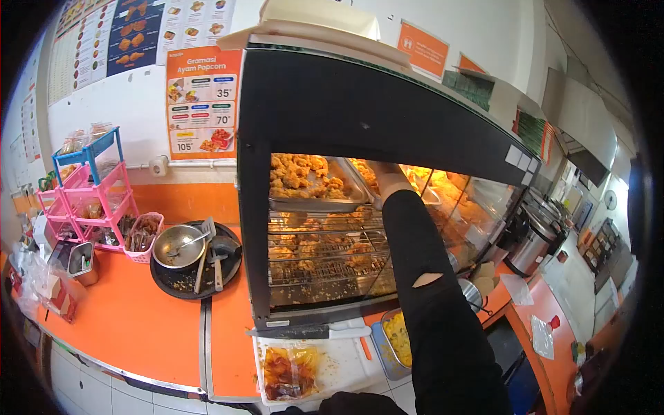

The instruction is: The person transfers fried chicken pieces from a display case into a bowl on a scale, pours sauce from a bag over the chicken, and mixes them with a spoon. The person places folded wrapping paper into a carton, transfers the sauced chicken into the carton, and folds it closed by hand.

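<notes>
My right hand (389, 177) reaches in a black sleeve through the open front of a heated display case (254, 277). Only the wrist and back of the hand show; the fingers are hidden behind the case's upper edge. Nearest to it, on the top shelf, is a metal tray of fried chicken pieces (364, 173). To its left stands another metal tray (318, 205) with fried chicken (297, 176). More fried pieces lie on wire racks (325, 256) below. My left hand is out of view; dark cloth shows at the bottom edge.
Below the case, a knife (297, 333) lies across a white cutting board (346, 366) with a bag of reddish sauce (289, 372). A container of yellow food (398, 339) sits beside it. Leftward are a black pan (183, 285) with a bowl and utensils, and a pink rack (86, 200).
</notes>
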`<act>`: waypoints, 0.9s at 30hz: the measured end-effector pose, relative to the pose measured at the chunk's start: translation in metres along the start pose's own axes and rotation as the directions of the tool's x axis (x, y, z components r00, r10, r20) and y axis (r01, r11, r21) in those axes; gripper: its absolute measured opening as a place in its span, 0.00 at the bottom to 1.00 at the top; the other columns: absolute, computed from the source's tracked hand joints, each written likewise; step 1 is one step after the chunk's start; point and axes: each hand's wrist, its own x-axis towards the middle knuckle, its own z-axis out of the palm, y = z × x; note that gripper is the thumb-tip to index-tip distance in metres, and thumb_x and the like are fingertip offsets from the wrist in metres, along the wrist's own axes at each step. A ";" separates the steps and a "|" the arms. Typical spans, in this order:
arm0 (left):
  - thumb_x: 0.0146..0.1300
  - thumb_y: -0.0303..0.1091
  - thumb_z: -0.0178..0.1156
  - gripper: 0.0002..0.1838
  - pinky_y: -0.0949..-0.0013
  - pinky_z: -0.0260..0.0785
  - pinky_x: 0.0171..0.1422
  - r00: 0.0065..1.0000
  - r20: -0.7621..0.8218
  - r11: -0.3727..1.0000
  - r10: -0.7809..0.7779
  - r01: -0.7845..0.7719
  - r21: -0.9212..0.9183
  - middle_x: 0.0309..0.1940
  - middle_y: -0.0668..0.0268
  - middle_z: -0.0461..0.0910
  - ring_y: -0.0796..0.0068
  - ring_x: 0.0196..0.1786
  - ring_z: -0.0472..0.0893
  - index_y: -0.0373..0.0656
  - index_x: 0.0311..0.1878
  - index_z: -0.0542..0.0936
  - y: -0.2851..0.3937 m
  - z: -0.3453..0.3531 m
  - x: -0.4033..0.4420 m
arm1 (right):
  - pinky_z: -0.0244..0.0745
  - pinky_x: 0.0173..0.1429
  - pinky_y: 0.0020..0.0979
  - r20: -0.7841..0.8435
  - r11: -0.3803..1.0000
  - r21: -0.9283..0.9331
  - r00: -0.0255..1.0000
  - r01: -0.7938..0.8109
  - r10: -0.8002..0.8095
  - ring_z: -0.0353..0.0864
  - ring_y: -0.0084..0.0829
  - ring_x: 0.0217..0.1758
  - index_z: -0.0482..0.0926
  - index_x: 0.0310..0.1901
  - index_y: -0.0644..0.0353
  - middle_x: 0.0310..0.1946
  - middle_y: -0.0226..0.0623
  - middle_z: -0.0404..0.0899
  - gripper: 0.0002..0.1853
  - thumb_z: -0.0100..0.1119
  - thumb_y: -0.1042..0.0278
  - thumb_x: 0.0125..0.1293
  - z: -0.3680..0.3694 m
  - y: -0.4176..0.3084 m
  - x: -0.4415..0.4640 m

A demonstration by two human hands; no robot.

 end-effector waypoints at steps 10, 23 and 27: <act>0.69 0.30 0.51 0.15 0.67 0.65 0.60 0.999 -0.043 1.000 -0.004 0.006 0.028 0.49 0.60 0.78 0.67 0.53 0.76 0.40 0.57 0.74 0.006 0.011 -0.013 | 0.54 0.72 0.45 0.128 0.984 -0.124 0.986 0.124 -0.108 0.58 0.46 0.71 0.64 0.65 0.58 0.68 0.49 0.59 0.29 0.53 0.55 0.66 0.003 -0.030 -0.036; 0.68 0.29 0.52 0.14 0.66 0.66 0.59 0.992 -0.120 0.992 -0.041 0.054 0.112 0.46 0.60 0.79 0.68 0.51 0.76 0.39 0.55 0.75 0.034 0.023 -0.060 | 0.75 0.56 0.44 0.293 0.923 0.108 0.875 0.371 -0.386 0.71 0.50 0.60 0.74 0.52 0.64 0.55 0.57 0.68 0.18 0.54 0.68 0.60 -0.075 -0.110 -0.149; 0.68 0.29 0.53 0.14 0.66 0.66 0.58 0.988 -0.064 0.967 -0.141 0.152 0.204 0.46 0.60 0.79 0.68 0.51 0.77 0.39 0.55 0.76 0.065 0.049 -0.101 | 0.83 0.33 0.40 -0.186 0.659 -0.450 0.659 0.602 -0.729 0.80 0.46 0.48 0.76 0.47 0.62 0.55 0.53 0.72 0.14 0.54 0.67 0.61 -0.122 -0.082 -0.192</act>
